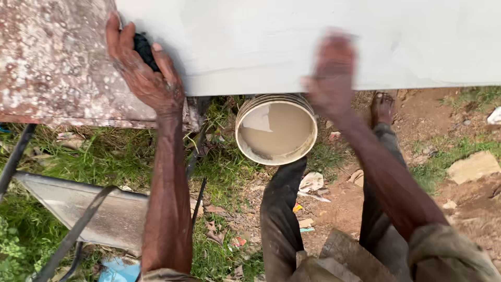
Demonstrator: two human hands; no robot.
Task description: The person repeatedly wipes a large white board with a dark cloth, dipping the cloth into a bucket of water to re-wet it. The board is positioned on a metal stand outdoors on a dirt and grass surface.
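Pale grey and smooth, the coated board (313, 42) fills the top of the view, and everything else sits in relation to it. The left hand (143, 73) lies at the board's left edge, where the coating meets the mottled, rust-red surface (52, 62); its fingers are clenched round a small dark pad (145, 49), pressed flat as if to rub the seam there. The right hand (331, 73) rests on the board's lower edge, blurred by motion; it looks spread flat, but I cannot tell whether the fingers grip anything. It seems to steady or smooth the sheet. Just below the board's lower edge, between the arms, stands a bucket (275, 130) of beige liquid, close enough to dip into. A bare foot (382, 108) is planted under the board on the dirt.
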